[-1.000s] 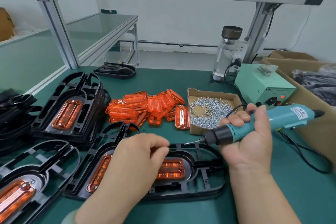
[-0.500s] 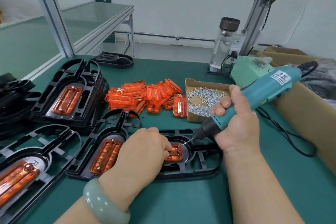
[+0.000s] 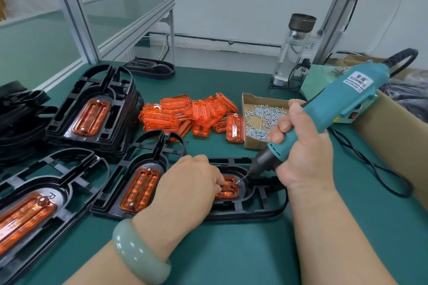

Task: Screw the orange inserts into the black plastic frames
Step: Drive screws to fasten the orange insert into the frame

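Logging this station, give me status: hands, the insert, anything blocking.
Left hand pinning orange insert in black frame. Right hand gripping electric screwdriver, bit on screw. Nothing blocking.

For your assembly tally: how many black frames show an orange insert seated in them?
4: atop the stack, front-left, centre, and under the left hand. Stacked frames may hide more.

Electric screwdriver (image 3: 328, 118) now steeper in the right hand (image 3: 301, 152), tip down on the orange insert (image 3: 228, 186).
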`<move>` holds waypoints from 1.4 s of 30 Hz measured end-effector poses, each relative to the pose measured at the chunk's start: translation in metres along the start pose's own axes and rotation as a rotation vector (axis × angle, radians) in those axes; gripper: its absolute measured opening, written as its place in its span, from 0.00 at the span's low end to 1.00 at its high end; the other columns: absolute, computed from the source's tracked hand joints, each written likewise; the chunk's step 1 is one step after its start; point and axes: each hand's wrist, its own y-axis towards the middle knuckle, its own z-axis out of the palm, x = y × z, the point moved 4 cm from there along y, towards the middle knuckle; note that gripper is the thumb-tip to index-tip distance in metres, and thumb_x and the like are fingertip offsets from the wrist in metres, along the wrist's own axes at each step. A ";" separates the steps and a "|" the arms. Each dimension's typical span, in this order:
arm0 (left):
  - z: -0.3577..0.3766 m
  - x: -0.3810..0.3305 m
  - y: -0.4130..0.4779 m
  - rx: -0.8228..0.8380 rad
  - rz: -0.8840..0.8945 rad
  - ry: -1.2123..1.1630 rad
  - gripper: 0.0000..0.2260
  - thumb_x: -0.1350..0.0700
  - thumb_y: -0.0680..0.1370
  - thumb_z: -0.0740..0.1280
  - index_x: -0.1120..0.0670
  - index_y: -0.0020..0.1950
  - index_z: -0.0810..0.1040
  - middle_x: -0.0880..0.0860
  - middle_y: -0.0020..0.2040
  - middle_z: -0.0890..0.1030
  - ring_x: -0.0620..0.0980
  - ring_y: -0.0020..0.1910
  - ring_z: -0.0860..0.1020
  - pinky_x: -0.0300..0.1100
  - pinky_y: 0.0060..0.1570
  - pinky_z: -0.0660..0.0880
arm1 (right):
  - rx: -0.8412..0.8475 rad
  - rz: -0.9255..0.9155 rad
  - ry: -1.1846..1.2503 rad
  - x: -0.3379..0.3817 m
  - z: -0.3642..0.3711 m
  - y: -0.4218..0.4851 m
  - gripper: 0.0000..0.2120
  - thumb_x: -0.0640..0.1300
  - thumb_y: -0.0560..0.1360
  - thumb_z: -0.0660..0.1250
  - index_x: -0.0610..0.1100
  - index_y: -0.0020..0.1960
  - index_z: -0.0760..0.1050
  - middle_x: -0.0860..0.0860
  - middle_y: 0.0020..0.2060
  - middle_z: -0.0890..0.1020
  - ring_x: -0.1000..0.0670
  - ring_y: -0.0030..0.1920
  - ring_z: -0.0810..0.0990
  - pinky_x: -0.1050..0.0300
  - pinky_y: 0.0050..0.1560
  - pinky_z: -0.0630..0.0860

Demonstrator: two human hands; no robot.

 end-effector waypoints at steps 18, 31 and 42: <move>-0.004 -0.004 0.000 0.025 0.006 0.058 0.11 0.51 0.80 0.61 0.41 0.60 0.78 0.45 0.48 0.70 0.48 0.55 0.70 0.40 0.52 0.69 | 0.315 -0.075 -0.197 0.004 0.037 -0.010 0.05 0.41 0.74 0.67 0.45 0.48 0.72 0.53 0.25 0.72 0.52 0.23 0.70 0.60 0.29 0.69; -0.010 -0.014 0.006 0.130 -0.009 0.130 0.10 0.50 0.79 0.62 0.46 0.57 0.80 0.50 0.54 0.75 0.52 0.56 0.74 0.46 0.57 0.72 | 0.338 0.016 -0.077 0.001 0.037 -0.010 0.07 0.42 0.74 0.61 0.43 0.51 0.71 0.52 0.26 0.70 0.54 0.23 0.67 0.63 0.29 0.68; -0.008 -0.014 0.007 0.096 -0.014 0.177 0.08 0.51 0.78 0.63 0.49 0.52 0.80 0.50 0.50 0.74 0.52 0.51 0.75 0.45 0.50 0.74 | 0.383 -0.005 -0.081 0.001 0.041 -0.011 0.06 0.39 0.73 0.65 0.49 0.41 0.74 0.53 0.25 0.70 0.54 0.22 0.67 0.62 0.28 0.68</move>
